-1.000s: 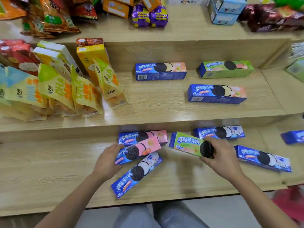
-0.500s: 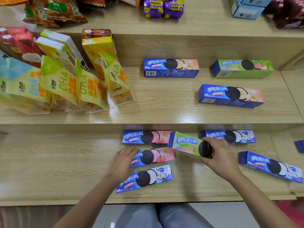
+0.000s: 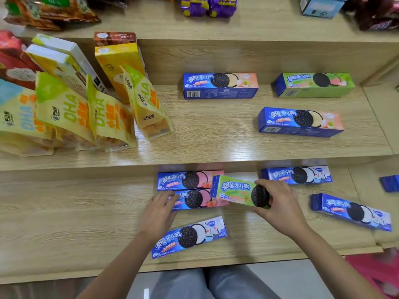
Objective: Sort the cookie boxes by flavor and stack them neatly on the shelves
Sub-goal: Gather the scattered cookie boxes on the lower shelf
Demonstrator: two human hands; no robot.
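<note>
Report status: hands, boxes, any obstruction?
Right hand gripping green box. Left hand on front pink box. Matching green box on middle shelf, path clear.

I count nine cookie boxes whole. Pink [image 3: 191, 180] and [image 3: 200, 199]: two, at my 12 o'clock. Green: two, one in my right hand [image 3: 280, 209], box [image 3: 234, 189], one at 1 o'clock [image 3: 315, 85]. Peach: two, [image 3: 220, 85] and [image 3: 301, 121]. White-and-blue: three, [image 3: 190, 237], [image 3: 298, 175], [image 3: 352, 211] (a blue box edge [image 3: 389, 183] at 3 o'clock is cut off, uncounted). DHA pouches at 10 o'clock: four, [image 3: 15, 117], [image 3: 64, 113], [image 3: 108, 119], [image 3: 146, 104].
</note>
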